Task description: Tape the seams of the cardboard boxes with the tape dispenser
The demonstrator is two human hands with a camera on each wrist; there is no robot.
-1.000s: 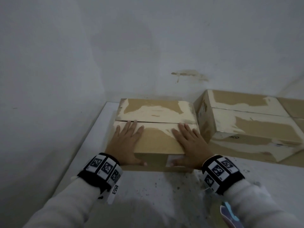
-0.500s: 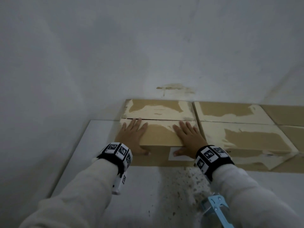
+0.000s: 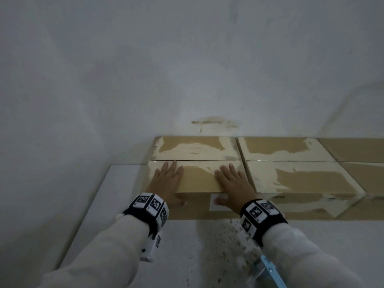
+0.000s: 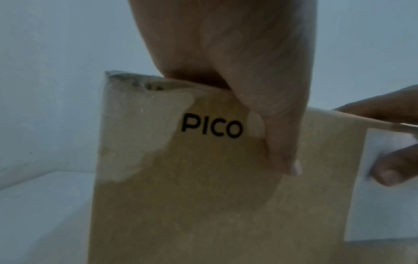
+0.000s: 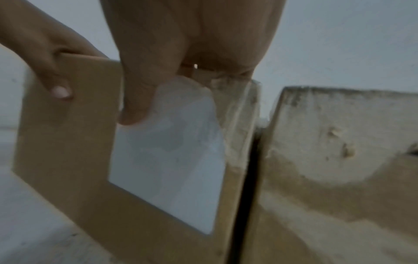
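A worn cardboard box [image 3: 197, 181] lies on the white table [image 3: 108, 204] against the back wall, its top seam [image 3: 203, 160] running left to right. My left hand [image 3: 166, 179] lies flat on the top at the left, fingers straight, thumb [image 4: 278, 125] down the front face beside the "PICO" print. My right hand [image 3: 232, 181] lies flat on the top at the right, its thumb [image 5: 138, 92] on a white label [image 5: 169, 169]. A light blue tape dispenser [image 3: 270, 271] shows at the bottom edge, under my right forearm.
A second cardboard box [image 3: 295, 179] stands close against the first on its right, with a narrow gap [image 5: 251, 169] between them. A third box [image 3: 361, 163] follows at the right edge. White walls close in on the left and back. Crumbs speckle the table [image 3: 224, 235].
Both hands have pushed the box away from me until it stands level beside the second box. The hands kept their places on it.
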